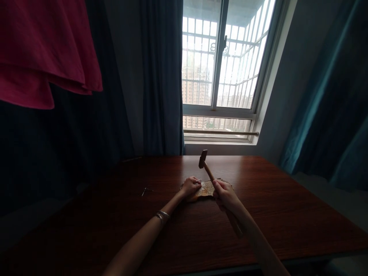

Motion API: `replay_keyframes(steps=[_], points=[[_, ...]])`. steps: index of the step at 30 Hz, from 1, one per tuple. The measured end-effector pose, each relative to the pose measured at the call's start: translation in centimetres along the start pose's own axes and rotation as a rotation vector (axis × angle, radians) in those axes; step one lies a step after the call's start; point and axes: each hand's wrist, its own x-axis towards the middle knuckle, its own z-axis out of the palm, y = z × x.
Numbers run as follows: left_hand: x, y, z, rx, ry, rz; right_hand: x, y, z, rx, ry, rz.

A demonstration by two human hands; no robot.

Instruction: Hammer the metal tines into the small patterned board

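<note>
My right hand (225, 194) is wrapped around the wooden handle of a hammer (209, 171). The hammer's dark head is raised above the table and tilts to the upper left. Beneath it lies a pale, dark-spotted piece of board (207, 188) with ragged, ridged edges. My left hand (191, 186) rests at the left end of this board, its fingers pinched around a small, thin, shiny nail (200, 181) that stands up from the fingertips. The nail's lower end is too small to make out.
Several thin metal pieces, which look like nails (146, 190), lie on the reddish-brown table (115, 218) to the left. Behind the table are a barred window (218, 76) and blue curtains (162, 76). A pink cloth (48, 50) hangs at the upper left.
</note>
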Motion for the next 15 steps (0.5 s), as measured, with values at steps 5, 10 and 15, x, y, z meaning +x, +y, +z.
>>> replay_keyframes(steps=[5, 10, 15], points=[[0.0, -0.1, 0.0, 0.008, -0.014, 0.004, 0.3, 2.1, 0.4, -0.064, -0.003, 0.089], [0.1, -0.3, 0.1, 0.001, 0.002, 0.0, -0.3, 0.6, 0.3, -0.028, 0.006, 0.043], [-0.1, 0.2, -0.1, 0.003, -0.009, -0.016, -0.2, 1.3, 0.1, -0.021, 0.013, 0.073]])
